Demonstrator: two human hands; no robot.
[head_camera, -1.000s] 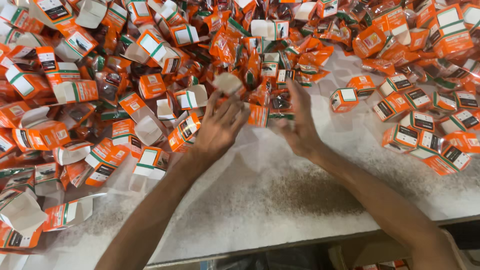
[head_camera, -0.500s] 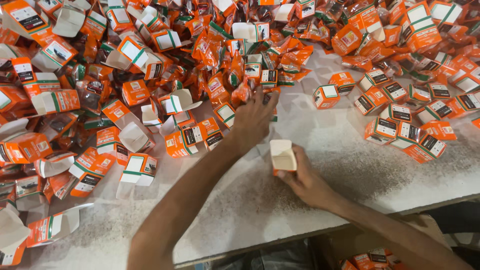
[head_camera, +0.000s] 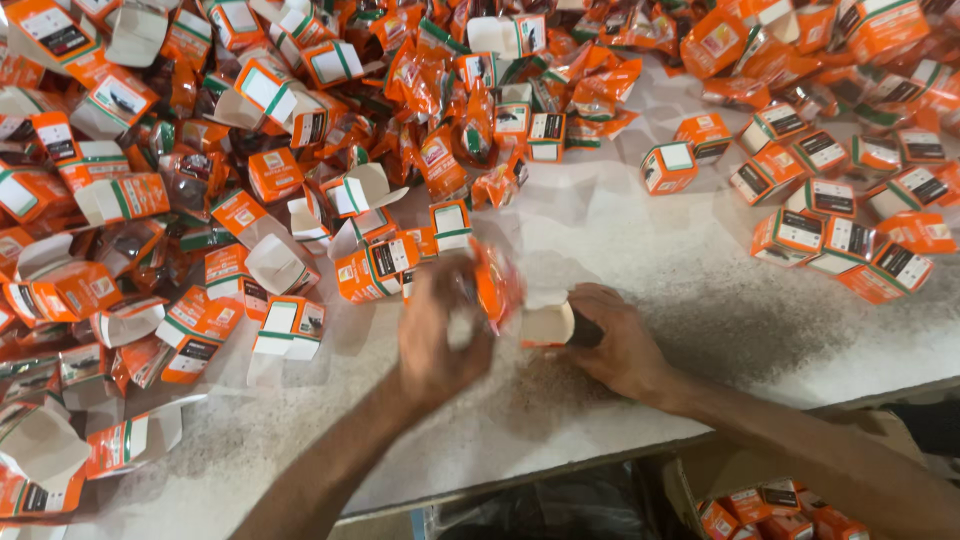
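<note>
Orange sachet (head_camera: 495, 285) sits just below the middle of the frame, blurred, grasped in the grip of the left hand (head_camera: 440, 335). Far left and across the top, a heap of orange-and-white cartons (head_camera: 200, 200) and loose packets covers the pale speckled surface (head_camera: 700, 300). Immediately right of the sachet, the right hand (head_camera: 620, 345) has its grip closed around a small open white carton (head_camera: 548, 325), mouth turned toward the sachet. Closed cartons (head_camera: 850, 220) lie grouped at the upper right.
</note>
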